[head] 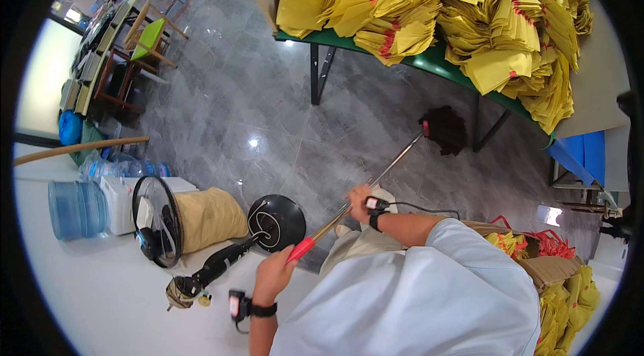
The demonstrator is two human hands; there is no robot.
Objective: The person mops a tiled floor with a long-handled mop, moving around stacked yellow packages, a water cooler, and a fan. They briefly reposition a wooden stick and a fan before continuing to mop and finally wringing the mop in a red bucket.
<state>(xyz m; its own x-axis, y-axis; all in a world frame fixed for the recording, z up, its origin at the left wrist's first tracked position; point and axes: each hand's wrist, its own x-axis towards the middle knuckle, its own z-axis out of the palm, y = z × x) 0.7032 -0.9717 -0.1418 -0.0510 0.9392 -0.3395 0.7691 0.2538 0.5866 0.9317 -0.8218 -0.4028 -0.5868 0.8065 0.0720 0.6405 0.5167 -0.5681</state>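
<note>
My left hand (274,273) is closed around the red grip (302,249) of a long-handled broom or mop. Farther along, my right hand (359,202) holds its metal shaft (397,160). The pole slants away from me to a dark, shaggy head (445,129) on the grey tile floor, near the legs of a green table. Whether the head is bristle or fibre I cannot tell. Both wrists wear black straps with small devices; a cable runs from the right one.
Red-banded bundles of yellow paper envelopes (402,3) cover the green table (422,61). At left are a fan's round black base (276,222), a caged fan head (158,222), a tan sack (211,217), a water jug (78,210) and a chair (148,39). Cartons (551,270) stand at right; a person's legs show far off.
</note>
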